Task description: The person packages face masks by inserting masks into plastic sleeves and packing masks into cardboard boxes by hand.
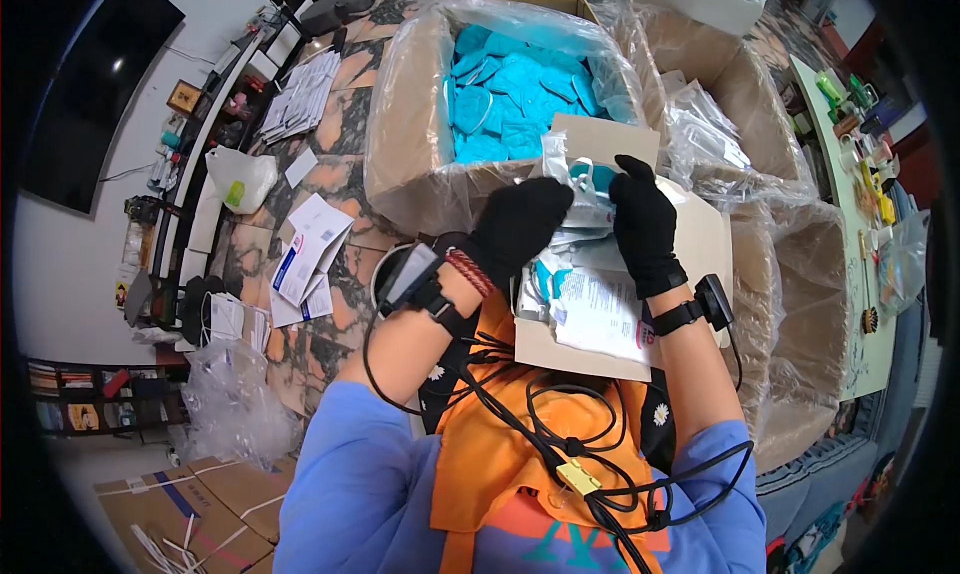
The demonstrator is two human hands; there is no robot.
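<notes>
An open cardboard box (pixel 575 352) rests in front of my body, with white printed packets (pixel 600 309) and bits of blue-green material inside. Over its far part, my left hand (pixel 523 224), in a black glove, is closed at the left edge of a white packet (pixel 590 214). My right hand (pixel 645 219), also black-gloved, is closed at that packet's right side. A blue-green item (pixel 600 177) shows at the packet's top, between the hands. Just beyond is a large plastic-lined carton (pixel 408 134) full of blue-green folded masks (pixel 520 94).
Another lined carton (pixel 780 124) with clear packets is at the upper right, with more lined cartons (pixel 800 324) below it. Flattened boxes (pixel 300 259) and a white bag (pixel 243 179) lie on the left floor. Black cables (pixel 570 444) hang across my chest.
</notes>
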